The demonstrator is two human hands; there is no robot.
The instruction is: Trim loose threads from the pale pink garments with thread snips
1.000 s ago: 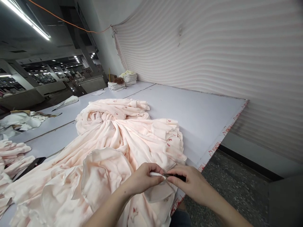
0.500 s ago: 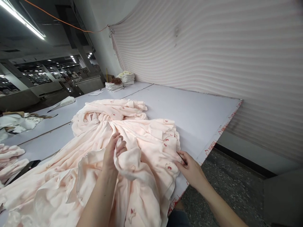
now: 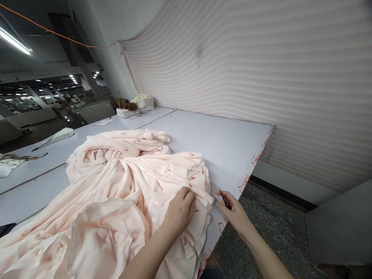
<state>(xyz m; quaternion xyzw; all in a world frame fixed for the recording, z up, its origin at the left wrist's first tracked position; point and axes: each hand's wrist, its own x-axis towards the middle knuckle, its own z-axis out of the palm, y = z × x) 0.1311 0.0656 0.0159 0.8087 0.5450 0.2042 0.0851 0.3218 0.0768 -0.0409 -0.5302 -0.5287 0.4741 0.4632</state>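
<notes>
A large heap of pale pink plush fabric [image 3: 107, 186] with small red motifs spreads over the table, bunched together in the middle and fanning out in layered folds. My left hand [image 3: 180, 209] lies on its right part, fingers curled down onto the cloth near the layered edges; the fingertips are partly hidden. Just off the fabric's right edge, over the table border, my right hand [image 3: 234, 213] holds small dark thread snips [image 3: 225, 200], the pointed tip toward the upper left. These do not touch the cloth.
The pale table [image 3: 226, 143] has a red-printed edge on the right, with speckled floor beyond. Striped fabric [image 3: 232, 66] hangs behind. Folded white cloth stacks [image 3: 128, 113] stand at the far end. A black object [image 3: 7, 229] lies at the left edge.
My left hand has let go of the lifted fabric flap and moved right to the layered edges. The flap now lies to the left. My right hand has come away from the cloth.
</notes>
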